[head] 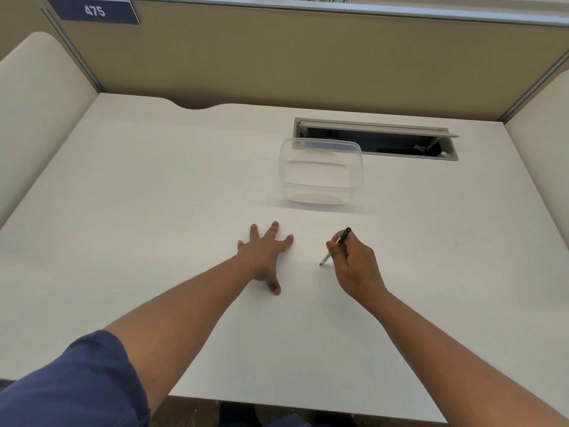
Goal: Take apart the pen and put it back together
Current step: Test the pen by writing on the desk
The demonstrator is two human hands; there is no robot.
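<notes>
Presently the pen (336,246) is clamped in the right hand (357,266), its pale tip touching the table (154,186) at seven o'clock. The left hand (264,254) is spread flat, fingers apart. Both ends should be gripped before the barrel is twisted apart.

Right hand (354,260) grips the pen (335,246) like it's writing, tip touching the white desk (154,195). Left hand (264,254) lies flat beside it, fingers spread. Clear tub (320,171) sits further back, right by the open cable tray (378,138).
</notes>
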